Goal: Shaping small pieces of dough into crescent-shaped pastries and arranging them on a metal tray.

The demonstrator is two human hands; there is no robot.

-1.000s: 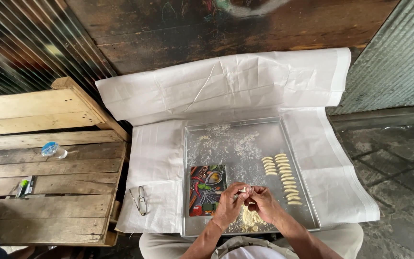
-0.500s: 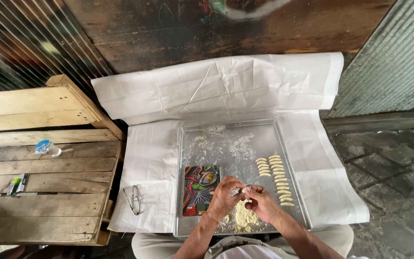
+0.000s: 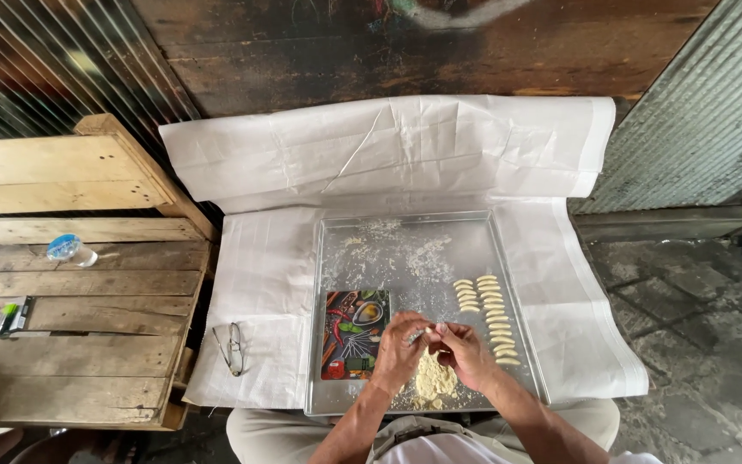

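Observation:
My left hand (image 3: pixel 398 348) and my right hand (image 3: pixel 464 351) meet over the near part of a flat metal tray (image 3: pixel 405 245), fingers pinched together on a small piece of pale dough (image 3: pixel 430 331). Just below them a crumbly heap of yellowish dough (image 3: pixel 434 378) lies on the tray. Two short rows of shaped dough pieces (image 3: pixel 487 314) line the tray's right side. To the left of my hands a small colourful patterned board (image 3: pixel 349 335) rests on the tray. Flour is scattered over the tray's far half.
The tray sits on a white woven sheet (image 3: pixel 388 155) over the ground. A pair of glasses (image 3: pixel 231 348) lies on the sheet at left. A wooden pallet (image 3: pixel 70 283) at left carries a small plastic bottle (image 3: pixel 70 250) and a small green-and-black object (image 3: pixel 10 316). Corrugated metal stands at right.
My hands have stayed over the dough heap, working the small piece between the fingers. The view has shifted slightly.

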